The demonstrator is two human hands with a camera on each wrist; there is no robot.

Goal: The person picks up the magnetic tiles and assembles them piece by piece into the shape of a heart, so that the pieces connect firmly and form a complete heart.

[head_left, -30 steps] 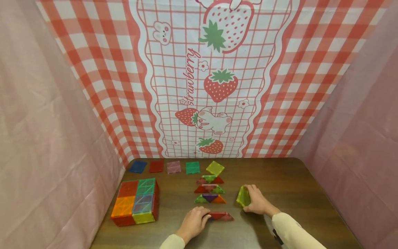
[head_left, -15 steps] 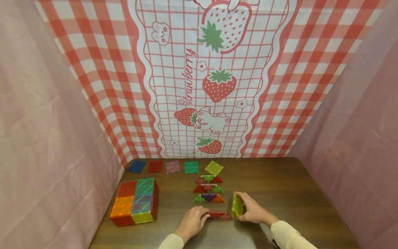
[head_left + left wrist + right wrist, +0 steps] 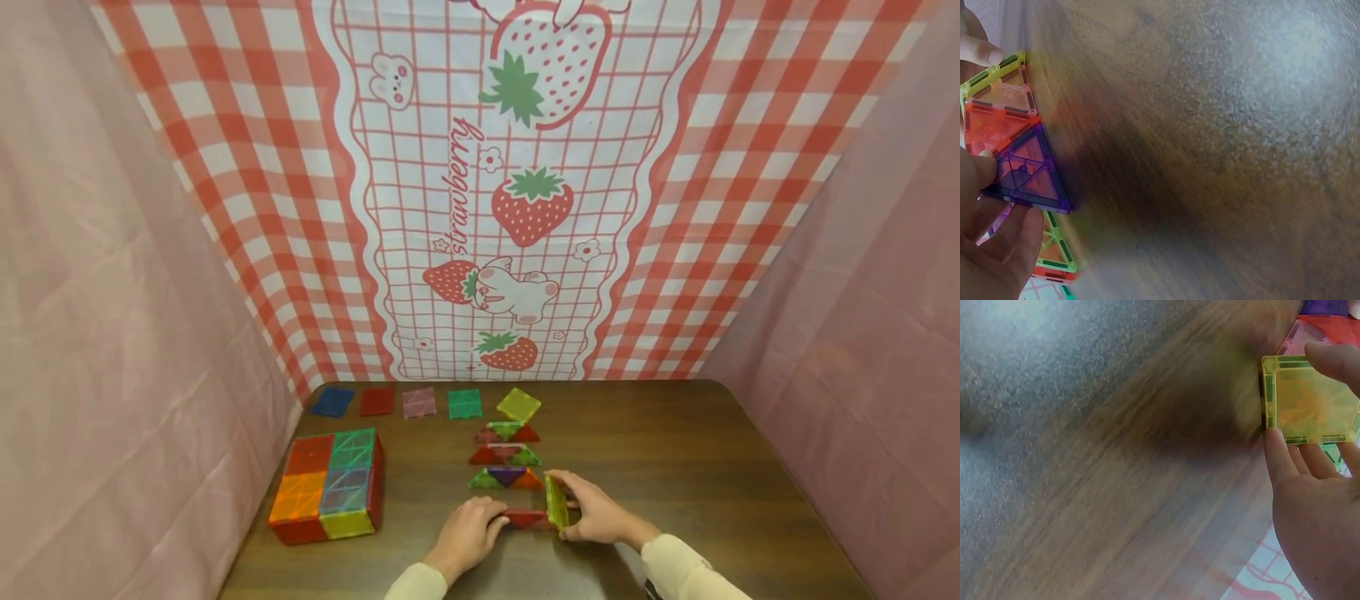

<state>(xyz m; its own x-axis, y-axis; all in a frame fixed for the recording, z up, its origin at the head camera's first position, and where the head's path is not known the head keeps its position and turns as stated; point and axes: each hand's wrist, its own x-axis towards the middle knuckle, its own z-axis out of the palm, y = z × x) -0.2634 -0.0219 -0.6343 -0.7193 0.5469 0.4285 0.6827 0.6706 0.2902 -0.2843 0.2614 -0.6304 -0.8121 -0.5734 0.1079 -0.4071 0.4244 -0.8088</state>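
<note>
My left hand (image 3: 468, 531) pinches the near row of upright triangular magnetic tiles (image 3: 527, 518) at its left end. In the left wrist view, the thumb lies on the purple triangle (image 3: 1030, 178), beside a red triangle (image 3: 991, 128) and a pale pink one (image 3: 1007, 95). My right hand (image 3: 602, 510) grips a yellow square magnetic tile (image 3: 556, 502) by its edges and holds it upright at the row's right end. From the right wrist view, thumb and fingers are on opposite edges of this tile (image 3: 1307, 403); whether it touches the row cannot be told.
Beyond the hands stand three similar rows of triangle tiles (image 3: 506, 477). A box of coloured square tiles (image 3: 326, 487) is on the left. Several flat squares, including a green tile (image 3: 465, 404) and a yellow one (image 3: 519, 405), line the table's back edge.
My right hand has moved left with the yellow square tile, turning it edge-on and bringing it to the row's right end. My left hand has stayed on the row.
</note>
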